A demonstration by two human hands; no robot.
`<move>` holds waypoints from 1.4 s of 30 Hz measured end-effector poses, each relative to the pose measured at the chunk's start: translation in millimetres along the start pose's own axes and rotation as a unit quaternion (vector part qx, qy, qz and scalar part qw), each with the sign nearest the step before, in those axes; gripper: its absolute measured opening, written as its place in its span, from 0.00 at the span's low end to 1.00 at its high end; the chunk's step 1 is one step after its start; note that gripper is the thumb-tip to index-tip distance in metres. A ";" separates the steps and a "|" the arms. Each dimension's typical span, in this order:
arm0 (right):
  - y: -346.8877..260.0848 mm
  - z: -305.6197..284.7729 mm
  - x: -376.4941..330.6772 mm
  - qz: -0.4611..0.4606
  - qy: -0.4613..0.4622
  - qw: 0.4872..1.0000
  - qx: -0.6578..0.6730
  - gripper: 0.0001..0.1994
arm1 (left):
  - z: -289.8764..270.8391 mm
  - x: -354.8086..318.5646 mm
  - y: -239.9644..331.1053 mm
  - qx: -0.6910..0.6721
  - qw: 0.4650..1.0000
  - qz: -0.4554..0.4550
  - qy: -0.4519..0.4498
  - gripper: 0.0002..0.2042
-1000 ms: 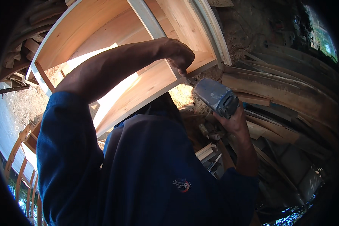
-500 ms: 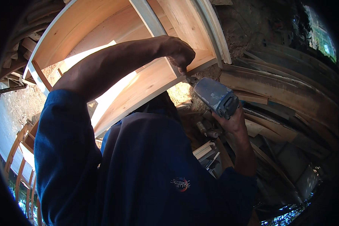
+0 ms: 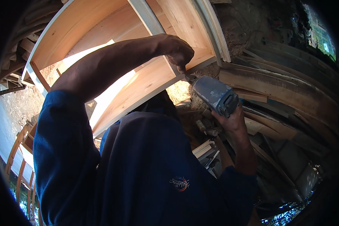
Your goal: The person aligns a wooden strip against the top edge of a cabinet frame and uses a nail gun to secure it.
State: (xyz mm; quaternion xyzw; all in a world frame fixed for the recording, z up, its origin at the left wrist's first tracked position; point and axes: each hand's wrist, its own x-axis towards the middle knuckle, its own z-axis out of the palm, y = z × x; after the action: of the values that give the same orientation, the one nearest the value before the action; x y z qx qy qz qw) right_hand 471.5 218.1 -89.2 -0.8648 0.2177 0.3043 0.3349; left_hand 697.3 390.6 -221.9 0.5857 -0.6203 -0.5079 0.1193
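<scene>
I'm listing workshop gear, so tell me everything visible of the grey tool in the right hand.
The grey tool has a boxy, blue-grey body with rounded edges, pale scuffs and a darker rear end; whether its casing is plastic or metal is unclear. It slants, its narrow front end pointing up and left toward the edge of the wooden frame, just below the left hand. The right hand holds it at the rear. Whether its tip touches wood or it is running cannot be told.

Left grip [image 3: 180, 52] angled down, right grip [image 3: 234, 119] curled
</scene>
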 end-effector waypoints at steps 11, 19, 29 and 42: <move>11.9 20.0 -5.9 -0.099 0.080 0.992 -0.014 0.23 | 9.6 8.1 -12.8 0.025 0.997 0.070 0.030 0.28; -15.4 4.2 -6.5 -0.045 0.037 0.998 -0.003 0.23 | 9.3 6.8 -9.3 0.019 0.997 0.060 0.043 0.27; -3.0 4.7 -3.0 -0.022 0.030 0.999 -0.009 0.27 | 7.7 5.1 -7.3 0.015 0.997 0.062 0.040 0.28; -16.4 0.5 -7.0 -0.030 0.001 1.000 -0.004 0.23 | 2.6 -1.7 -3.6 -0.023 0.999 0.023 0.021 0.28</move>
State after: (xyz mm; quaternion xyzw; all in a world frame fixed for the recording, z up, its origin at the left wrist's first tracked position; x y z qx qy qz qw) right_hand 475.8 230.8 -77.5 -0.8724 0.1912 0.2942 0.3402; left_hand 698.1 394.0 -225.1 0.5791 -0.6191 -0.5067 0.1570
